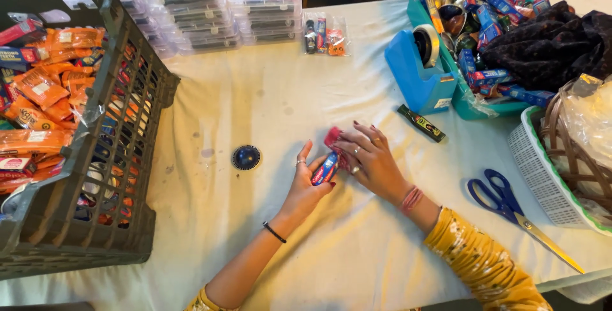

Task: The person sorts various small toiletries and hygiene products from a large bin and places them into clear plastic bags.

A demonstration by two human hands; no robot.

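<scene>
A small blue and red tube (326,168) lies near the middle of the cloth-covered table (268,100), pinched between both hands. The left hand (305,183) curls its fingers around the lower end of the tube, thumb on the near side, a ring on one finger and a dark band at the wrist. The right hand (371,161) presses down from above, its fingers closed over the upper end of the tube together with a small red packet (333,136) that sits just against it. Just left of the hands rests a dark blue round capsule (246,157), apart from them. A black sachet (421,123) lies near the right hand, toward a blue tape dispenser (419,72). Behind the dispenser stands a green bin (464,103) filled with small packaged goods and dark fabric (548,46). Blue-handled scissors (510,206) lie open-side down at the right, beside a white basket (542,174). At the far left a grey crate (115,177) holds orange packets (41,88). Stacked clear plastic boxes (264,8) line the far edge of the table.
</scene>
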